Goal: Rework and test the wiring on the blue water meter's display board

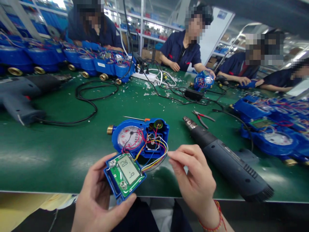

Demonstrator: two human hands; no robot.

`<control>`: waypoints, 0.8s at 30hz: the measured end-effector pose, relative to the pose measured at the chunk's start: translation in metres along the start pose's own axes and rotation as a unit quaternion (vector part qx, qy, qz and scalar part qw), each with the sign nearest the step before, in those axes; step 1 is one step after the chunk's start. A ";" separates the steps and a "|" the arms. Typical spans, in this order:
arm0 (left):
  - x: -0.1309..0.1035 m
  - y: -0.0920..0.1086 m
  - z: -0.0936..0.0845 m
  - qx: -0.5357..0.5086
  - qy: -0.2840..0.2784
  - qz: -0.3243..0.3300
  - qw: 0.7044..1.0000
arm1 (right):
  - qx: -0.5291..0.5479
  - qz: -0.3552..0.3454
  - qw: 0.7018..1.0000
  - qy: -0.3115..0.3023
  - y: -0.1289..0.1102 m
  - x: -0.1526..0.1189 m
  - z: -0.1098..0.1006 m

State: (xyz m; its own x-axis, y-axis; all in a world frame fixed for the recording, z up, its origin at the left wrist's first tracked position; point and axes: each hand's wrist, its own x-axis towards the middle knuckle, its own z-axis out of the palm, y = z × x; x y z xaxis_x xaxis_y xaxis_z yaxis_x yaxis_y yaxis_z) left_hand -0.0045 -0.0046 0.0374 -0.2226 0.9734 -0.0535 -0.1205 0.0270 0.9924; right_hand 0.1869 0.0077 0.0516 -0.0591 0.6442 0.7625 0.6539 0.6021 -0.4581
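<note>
My left hand point(96, 193) holds a display module point(126, 174), a green circuit board in a blue housing with a lit LCD, tilted above the table's front edge. Red, yellow, white and black wires point(159, 158) run from it to a blue water meter point(140, 124) lying just beyond. The meter's round dial point(130, 137) faces up, its brass fitting point(110, 130) points left, and its electronics compartment is uncovered. With thumb and forefinger together, my right hand point(193, 177) pinches at the outer bend of the wires; the fingertips partly hide the contact.
A heat gun point(224, 158) lies right of my right hand, with red-handled cutters point(204, 119) beyond it. Another heat gun point(26, 93) lies left. More blue meters point(272, 138) sit at right and back left. Cables and a power strip point(145, 76) cross the back; co-workers point(181, 51) sit opposite.
</note>
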 end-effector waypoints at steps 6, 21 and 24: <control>0.000 0.000 -0.001 0.014 -0.001 -0.004 1.000 | -0.071 -0.045 0.996 -0.035 0.000 0.012 0.002; 0.000 -0.007 -0.005 0.048 -0.011 0.012 0.999 | 0.216 0.201 0.954 -0.042 0.001 0.019 0.007; 0.000 -0.008 -0.006 0.051 -0.007 0.007 0.999 | 0.355 0.286 0.889 0.053 0.006 0.020 0.010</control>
State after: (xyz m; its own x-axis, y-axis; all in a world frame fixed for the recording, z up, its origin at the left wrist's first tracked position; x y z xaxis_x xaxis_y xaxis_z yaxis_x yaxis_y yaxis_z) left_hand -0.0097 -0.0063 0.0291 -0.2100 0.9769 -0.0384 -0.0188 0.0352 0.9992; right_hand 0.1821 0.0284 0.0599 0.2264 0.9153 0.3332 -0.0880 0.3599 -0.9288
